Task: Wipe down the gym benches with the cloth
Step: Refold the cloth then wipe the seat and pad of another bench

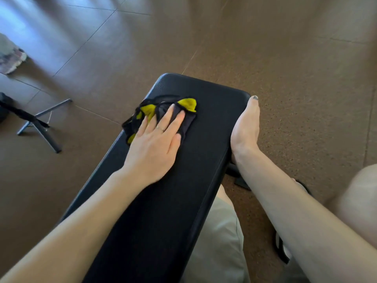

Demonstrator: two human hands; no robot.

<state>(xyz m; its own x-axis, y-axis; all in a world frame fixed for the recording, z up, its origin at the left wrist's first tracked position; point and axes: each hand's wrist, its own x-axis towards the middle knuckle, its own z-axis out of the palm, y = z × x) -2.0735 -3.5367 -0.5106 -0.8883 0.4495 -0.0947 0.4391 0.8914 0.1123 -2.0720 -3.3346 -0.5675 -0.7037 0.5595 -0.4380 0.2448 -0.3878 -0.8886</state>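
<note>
A black padded gym bench runs from the bottom centre up to the middle of the view. A black and yellow cloth lies crumpled on its far left part. My left hand presses flat on the cloth with straight fingers. My right hand grips the bench's right edge near the far corner, thumb on top and fingers hidden under the pad.
Brown speckled rubber floor surrounds the bench. Grey metal legs of a stand sit at the left. A pale bundle of fabric lies at the far left. My legs in light trousers and a sandal are at the lower right.
</note>
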